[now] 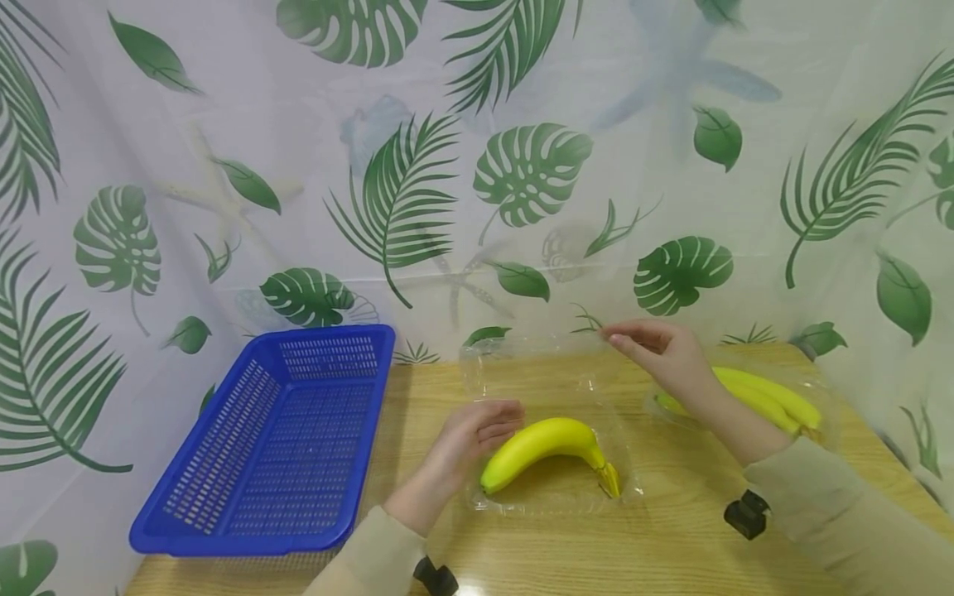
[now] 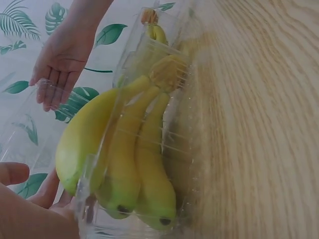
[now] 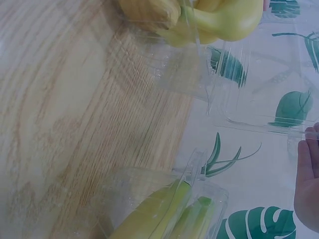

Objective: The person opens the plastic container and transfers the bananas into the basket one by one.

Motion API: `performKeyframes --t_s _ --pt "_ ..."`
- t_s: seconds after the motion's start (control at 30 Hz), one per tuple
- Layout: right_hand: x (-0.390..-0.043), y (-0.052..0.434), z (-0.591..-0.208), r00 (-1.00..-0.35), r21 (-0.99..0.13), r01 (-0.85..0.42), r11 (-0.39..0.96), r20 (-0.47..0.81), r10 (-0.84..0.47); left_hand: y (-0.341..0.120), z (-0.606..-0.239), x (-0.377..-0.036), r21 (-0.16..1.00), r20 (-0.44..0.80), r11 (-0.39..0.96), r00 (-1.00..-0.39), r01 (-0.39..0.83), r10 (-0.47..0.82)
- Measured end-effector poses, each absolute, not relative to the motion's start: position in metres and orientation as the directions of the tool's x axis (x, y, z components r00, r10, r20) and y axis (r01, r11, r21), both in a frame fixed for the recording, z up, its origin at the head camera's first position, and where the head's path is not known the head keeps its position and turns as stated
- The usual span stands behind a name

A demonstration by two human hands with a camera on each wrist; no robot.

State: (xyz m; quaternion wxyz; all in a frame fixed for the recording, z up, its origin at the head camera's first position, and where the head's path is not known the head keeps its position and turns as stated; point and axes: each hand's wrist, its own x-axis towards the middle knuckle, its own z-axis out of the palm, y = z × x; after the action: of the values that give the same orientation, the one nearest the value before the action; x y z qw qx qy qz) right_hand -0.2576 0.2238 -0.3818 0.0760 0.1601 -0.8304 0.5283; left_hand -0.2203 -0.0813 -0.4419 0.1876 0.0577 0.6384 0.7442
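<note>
A yellow banana (image 1: 544, 443) (image 2: 84, 139) (image 3: 224, 20) lies in an open clear plastic box (image 1: 551, 497) in the middle of the wooden table (image 1: 671, 546). My left hand (image 1: 477, 430) rests with relaxed fingers against the banana's left end and the box's edge. Behind the banana the box's clear lid (image 1: 537, 364) (image 3: 259, 99) stands up. My right hand (image 1: 656, 348) (image 2: 55, 64) pinches the lid's upper right edge with its fingers stretched leftward.
An empty blue slatted basket (image 1: 276, 447) sits at the table's left end. A second clear box of bananas (image 1: 768, 397) (image 3: 159, 214) lies on the right, under my right forearm. A leaf-print curtain (image 1: 477, 165) closes off the back and sides.
</note>
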Motion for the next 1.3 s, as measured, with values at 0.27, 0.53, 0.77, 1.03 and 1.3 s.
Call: performKeyframes --t_s 0.27,0.53,0.77,1.03,1.3 --pt "-0.257 0.223 -0.38 -0.937 -0.854 -0.346 0.388 0.296 -0.185 -0.071 -0.446 -0.213 0.991 -0.127 0.068 -0.95 -0.112 0.286" --pt "-0.256 0.224 -0.381 -0.938 -0.851 -0.344 0.398 0.294 -0.182 -0.068 -0.448 -0.208 0.979 -0.087 0.203 -0.943 -0.022 0.322" --pt "-0.256 0.225 -0.382 -0.941 -0.846 -0.336 0.413 0.287 -0.177 -0.066 -0.449 -0.207 0.956 -0.084 0.294 -0.937 0.021 0.339" --pt "-0.256 0.224 -0.382 -0.941 -0.842 -0.338 0.42 0.291 -0.175 -0.064 -0.45 -0.205 0.92 -0.073 0.387 -0.938 0.068 0.338" --pt "-0.257 0.224 -0.384 -0.939 -0.851 -0.341 0.399 0.294 -0.178 -0.064 -0.45 -0.206 0.905 -0.095 0.421 -0.935 0.062 0.341"
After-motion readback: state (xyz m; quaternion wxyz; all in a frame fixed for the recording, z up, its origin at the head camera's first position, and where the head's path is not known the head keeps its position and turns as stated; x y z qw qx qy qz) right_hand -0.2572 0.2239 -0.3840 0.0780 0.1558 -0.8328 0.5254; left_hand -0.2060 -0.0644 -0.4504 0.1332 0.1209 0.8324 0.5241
